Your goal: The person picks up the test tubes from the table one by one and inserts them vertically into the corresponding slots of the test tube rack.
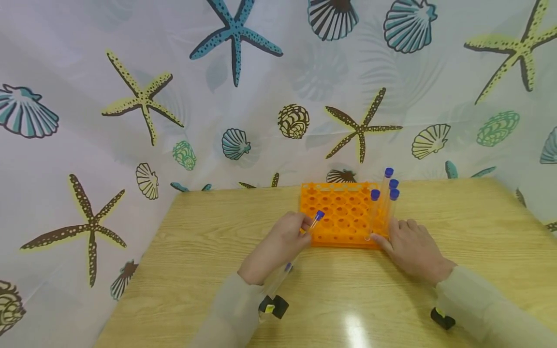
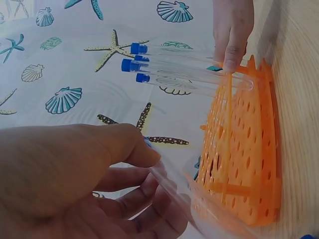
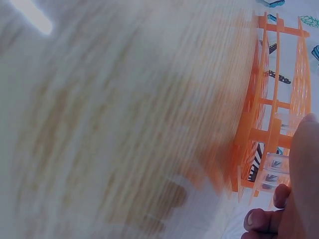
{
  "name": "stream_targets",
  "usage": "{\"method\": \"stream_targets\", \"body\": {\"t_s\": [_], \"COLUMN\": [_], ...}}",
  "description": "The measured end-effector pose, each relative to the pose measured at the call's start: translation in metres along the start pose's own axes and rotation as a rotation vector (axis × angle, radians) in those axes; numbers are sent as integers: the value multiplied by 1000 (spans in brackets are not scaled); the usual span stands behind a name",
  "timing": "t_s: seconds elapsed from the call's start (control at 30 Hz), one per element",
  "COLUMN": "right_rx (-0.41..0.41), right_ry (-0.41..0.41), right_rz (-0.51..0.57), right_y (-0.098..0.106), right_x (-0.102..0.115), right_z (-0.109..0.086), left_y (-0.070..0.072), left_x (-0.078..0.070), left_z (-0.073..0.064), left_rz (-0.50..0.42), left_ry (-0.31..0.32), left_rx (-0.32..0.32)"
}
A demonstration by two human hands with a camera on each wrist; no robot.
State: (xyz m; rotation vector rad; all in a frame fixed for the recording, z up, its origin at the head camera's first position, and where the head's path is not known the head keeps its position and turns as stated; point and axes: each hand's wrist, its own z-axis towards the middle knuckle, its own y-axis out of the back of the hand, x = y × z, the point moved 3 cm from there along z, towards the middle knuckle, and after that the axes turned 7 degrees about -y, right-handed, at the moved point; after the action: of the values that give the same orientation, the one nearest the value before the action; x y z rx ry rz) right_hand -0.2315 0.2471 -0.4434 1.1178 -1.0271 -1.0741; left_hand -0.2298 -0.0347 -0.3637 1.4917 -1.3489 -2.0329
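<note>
Between its thumb and fingers my left hand [image 1: 278, 244] holds a clear test tube [image 2: 172, 186] with a blue cap [image 1: 320, 215]. That tube slants, cap end up, in front of the left part of an orange test tube rack [image 1: 335, 238]. At the rack's right end, my right hand [image 1: 413, 246] grips the front corner, thumb on the front and fingers curled at the side. Several blue-capped test tubes [image 1: 374, 212] stand upright in the rack beside that hand. Another test tube [image 1: 280, 280] lies on the table below my left wrist, partly hidden by the sleeve.
The rack stands on a wood-grain table [image 1: 209, 232] near its back edge. Behind and to the left hangs a white cloth [image 1: 261, 96] printed with starfish and shells. Dark wrist straps [image 1: 273, 307] sit at both cuffs.
</note>
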Motion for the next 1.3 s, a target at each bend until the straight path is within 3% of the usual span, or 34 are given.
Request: {"method": "stream_targets", "body": {"t_s": [0.47,1.0,1.17,1.3], "right_rx": [7,-25,-23,-11], "right_ry": [-15,-12,-12,-21], "right_rz": [-23,-37,-35,-28], "right_y": [2,0,0,1], "right_x": [1,1,1,1], "right_z": [-1,-1,0,0], "left_y": [-1,-8,-13,-15], "left_x": [-23,-41,-48,-53], "left_z": [25,53,63,70], "left_rz": [-142,-128,-178,-153], "left_ry": [-84,-257,-303,-356], "left_rx": [-98,-364,-389,-410]}}
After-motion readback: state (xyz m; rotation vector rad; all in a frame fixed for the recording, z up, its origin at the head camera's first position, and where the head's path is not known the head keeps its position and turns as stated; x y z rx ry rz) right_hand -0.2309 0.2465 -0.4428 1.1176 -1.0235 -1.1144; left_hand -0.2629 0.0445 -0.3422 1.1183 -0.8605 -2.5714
